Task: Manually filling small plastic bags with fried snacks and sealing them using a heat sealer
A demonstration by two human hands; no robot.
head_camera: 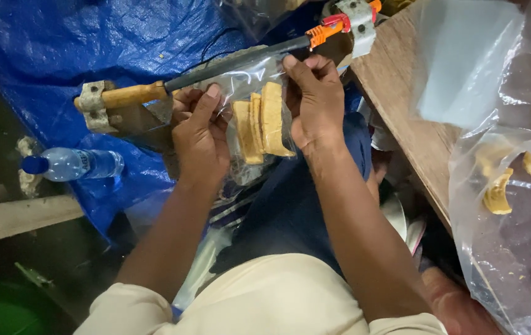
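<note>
Both of my hands hold a small clear plastic bag (pixel 254 84) with three tan curved crackers (pixel 260 127) standing inside it. My left hand (pixel 200 133) pinches the bag's left upper edge. My right hand (pixel 314 99) grips its right upper edge. The bag's top lies against a long dark bar (pixel 234 62) with a wooden handle (pixel 129 96) on the left and an orange fitting (pixel 324 32) on the right. The bar rests on two grey blocks.
A blue tarpaulin (pixel 79 43) covers the ground. A water bottle (pixel 73 163) with a blue cap lies at the left. A wooden table (pixel 402 105) at the right carries a large clear bag (pixel 501 205) with several more crackers. A green rim shows bottom left.
</note>
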